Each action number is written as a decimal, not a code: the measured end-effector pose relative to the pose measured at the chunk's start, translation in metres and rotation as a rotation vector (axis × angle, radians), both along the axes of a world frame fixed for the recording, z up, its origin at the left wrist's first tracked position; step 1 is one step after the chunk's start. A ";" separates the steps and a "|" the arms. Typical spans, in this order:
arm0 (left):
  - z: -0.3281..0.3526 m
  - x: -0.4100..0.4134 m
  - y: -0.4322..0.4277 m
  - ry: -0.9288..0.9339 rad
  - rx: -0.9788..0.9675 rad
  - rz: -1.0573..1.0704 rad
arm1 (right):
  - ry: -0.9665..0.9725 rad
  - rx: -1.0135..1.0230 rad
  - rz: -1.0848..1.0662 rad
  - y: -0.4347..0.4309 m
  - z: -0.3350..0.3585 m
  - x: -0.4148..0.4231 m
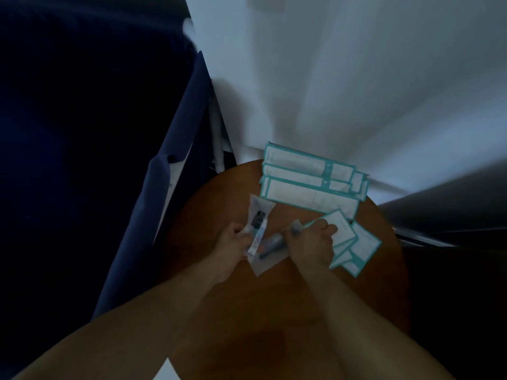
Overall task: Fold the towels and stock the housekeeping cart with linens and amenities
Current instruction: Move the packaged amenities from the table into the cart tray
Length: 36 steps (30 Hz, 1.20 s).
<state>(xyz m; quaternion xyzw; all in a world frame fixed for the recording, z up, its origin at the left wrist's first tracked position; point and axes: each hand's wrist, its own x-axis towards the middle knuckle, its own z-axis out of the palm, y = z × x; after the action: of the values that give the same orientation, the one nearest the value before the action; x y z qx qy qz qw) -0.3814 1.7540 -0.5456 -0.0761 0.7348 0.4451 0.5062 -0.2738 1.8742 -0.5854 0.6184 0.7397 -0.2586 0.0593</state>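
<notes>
The packets point(310, 197) are printed white with teal edging, and black is seen inside the clear sachet point(260, 208). The table point(219, 187) is coloured reddish brown, the cloth point(178, 138) navy.

Arms outstretched, left hand point(233, 242) and right hand point(312, 244) pinch clear packets point(260, 215).

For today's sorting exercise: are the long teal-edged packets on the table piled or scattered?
Piled: the long teal-edged packets overlap in one staggered pile at the far side of the table, edges roughly parallel.
</notes>
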 end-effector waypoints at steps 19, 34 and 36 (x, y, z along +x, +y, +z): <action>0.028 -0.012 -0.018 0.058 -0.033 0.057 | 0.012 -0.221 -0.032 -0.043 -0.003 -0.012; 0.137 0.018 -0.049 0.159 0.297 -0.230 | 0.806 -0.226 -0.379 -0.084 0.151 0.070; 0.174 0.030 -0.043 0.216 0.383 -0.312 | 0.882 -0.164 -0.418 -0.092 0.194 0.085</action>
<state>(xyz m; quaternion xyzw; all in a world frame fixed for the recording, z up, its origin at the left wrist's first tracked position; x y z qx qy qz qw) -0.3512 1.7114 -0.3719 0.1833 0.6897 0.4981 0.4926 -0.1890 1.7819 -0.3917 0.5785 0.5317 -0.5593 -0.2642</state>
